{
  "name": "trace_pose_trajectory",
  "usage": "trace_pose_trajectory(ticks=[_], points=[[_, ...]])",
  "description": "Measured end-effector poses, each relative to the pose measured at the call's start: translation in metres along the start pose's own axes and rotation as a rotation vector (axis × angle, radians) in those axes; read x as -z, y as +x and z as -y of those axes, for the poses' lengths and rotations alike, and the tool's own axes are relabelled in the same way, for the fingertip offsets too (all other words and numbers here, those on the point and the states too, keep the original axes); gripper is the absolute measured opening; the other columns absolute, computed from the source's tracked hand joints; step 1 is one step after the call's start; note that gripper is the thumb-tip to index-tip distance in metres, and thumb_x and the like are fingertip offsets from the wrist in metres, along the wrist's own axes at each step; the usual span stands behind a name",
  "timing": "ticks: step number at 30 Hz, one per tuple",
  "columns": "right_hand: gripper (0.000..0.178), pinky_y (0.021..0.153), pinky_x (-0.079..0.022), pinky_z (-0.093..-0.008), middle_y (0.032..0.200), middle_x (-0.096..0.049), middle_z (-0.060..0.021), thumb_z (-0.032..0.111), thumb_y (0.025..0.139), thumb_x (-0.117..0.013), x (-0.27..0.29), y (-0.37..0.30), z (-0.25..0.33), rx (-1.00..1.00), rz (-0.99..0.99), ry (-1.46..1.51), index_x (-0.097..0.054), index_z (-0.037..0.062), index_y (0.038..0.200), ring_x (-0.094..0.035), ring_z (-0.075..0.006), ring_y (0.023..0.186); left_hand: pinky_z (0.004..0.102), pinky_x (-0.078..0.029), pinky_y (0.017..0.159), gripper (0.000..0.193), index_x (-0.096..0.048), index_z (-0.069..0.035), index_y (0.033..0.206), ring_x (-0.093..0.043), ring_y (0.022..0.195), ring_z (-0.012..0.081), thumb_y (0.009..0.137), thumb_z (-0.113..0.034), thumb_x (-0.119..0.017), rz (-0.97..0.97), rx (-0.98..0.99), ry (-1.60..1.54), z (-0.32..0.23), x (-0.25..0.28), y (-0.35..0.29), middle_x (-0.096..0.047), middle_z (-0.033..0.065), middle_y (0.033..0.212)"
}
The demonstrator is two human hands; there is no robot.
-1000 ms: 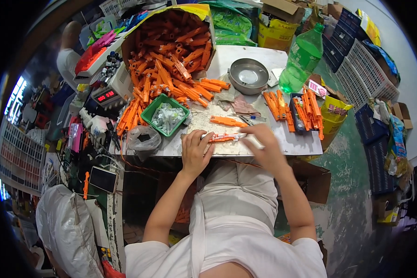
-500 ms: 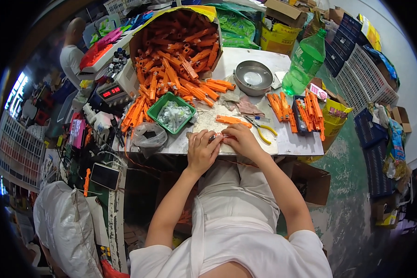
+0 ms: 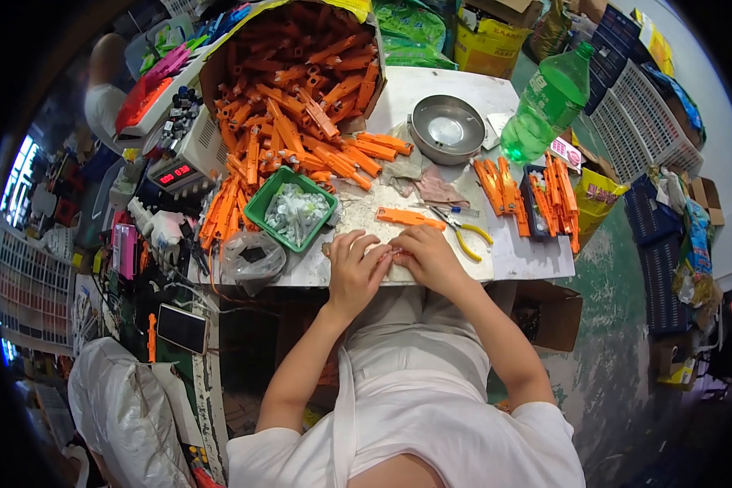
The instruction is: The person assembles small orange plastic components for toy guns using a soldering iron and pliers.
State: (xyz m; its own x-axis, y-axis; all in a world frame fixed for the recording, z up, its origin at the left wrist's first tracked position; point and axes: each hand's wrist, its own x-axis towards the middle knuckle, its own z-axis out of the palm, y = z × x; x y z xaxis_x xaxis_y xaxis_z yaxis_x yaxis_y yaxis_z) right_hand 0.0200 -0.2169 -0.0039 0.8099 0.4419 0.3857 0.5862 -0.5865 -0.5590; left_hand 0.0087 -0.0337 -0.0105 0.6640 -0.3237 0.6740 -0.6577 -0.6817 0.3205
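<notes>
At the table's near edge my left hand (image 3: pixel 355 270) and my right hand (image 3: pixel 428 254) meet, fingertips pinched together. Whatever small thing they hold is almost fully covered by the fingers, so its kind does not show. Just beyond my right hand lies a single long orange plastic part (image 3: pixel 411 217) on the white work surface. Pliers with yellow handles (image 3: pixel 470 244) rest to the right of it, their handles toward me. Left of my left hand stand a green basket (image 3: pixel 256 213) of small clear plastic pieces and a crumpled clear plastic bag (image 3: pixel 254 254).
A large open sack at the back left spills a heap of orange parts (image 3: pixel 301 106). Behind the pliers are a cloth (image 3: pixel 442 189) and a round metal bowl (image 3: pixel 446 130). A green bottle (image 3: pixel 549 102) and more orange parts (image 3: pixel 555 195) stand right. A power supply (image 3: pixel 189 154) sits left.
The view has shifted slightly. My fingers have closed further over the small thing, which showed a bit of orange and a dark tip before. Both hands stay in about the same place.
</notes>
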Motion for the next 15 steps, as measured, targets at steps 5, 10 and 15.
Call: trace_pose_trajectory(ticks=[5,10,15], points=[[0.028,0.092,-0.037,-0.0387,0.100,-0.058,-0.0074,0.021,0.080,-0.065,0.001,0.001,0.004,0.104,-0.049,-0.199,-0.061,0.0084,0.105,-0.052,-0.0263,0.100,0.0464,-0.033,0.098,0.022,-0.065,-0.013,0.099,-0.047,0.111,0.0242,0.078,-0.019,-0.069,0.027,-0.121,0.115,0.001,0.002,-0.011,-0.057,0.0026,0.108],[0.036,0.092,-0.039,-0.0398,0.107,-0.058,-0.0098,0.014,0.077,-0.068,0.014,0.000,0.011,0.027,-0.204,-0.054,-0.059,0.0066,0.111,-0.052,-0.0286,0.104,0.0464,-0.032,0.099,0.022,-0.066,-0.015,0.098,-0.046,0.111,0.0245,0.077,-0.020,-0.070,0.058,-0.124,0.113,0.004,-0.003,-0.014,-0.056,0.0028,0.110],[0.038,0.087,-0.042,-0.0349,0.105,-0.059,-0.0112,0.002,0.079,-0.068,0.101,-0.012,0.041,0.053,-0.618,0.137,-0.053,-0.0001,0.114,-0.055,-0.0229,0.098,0.0459,-0.032,0.099,0.026,-0.065,-0.016,0.101,-0.044,0.114,0.0243,0.076,-0.019,-0.070,0.091,-0.190,0.190,0.003,-0.004,-0.018,-0.054,0.0031,0.114]])
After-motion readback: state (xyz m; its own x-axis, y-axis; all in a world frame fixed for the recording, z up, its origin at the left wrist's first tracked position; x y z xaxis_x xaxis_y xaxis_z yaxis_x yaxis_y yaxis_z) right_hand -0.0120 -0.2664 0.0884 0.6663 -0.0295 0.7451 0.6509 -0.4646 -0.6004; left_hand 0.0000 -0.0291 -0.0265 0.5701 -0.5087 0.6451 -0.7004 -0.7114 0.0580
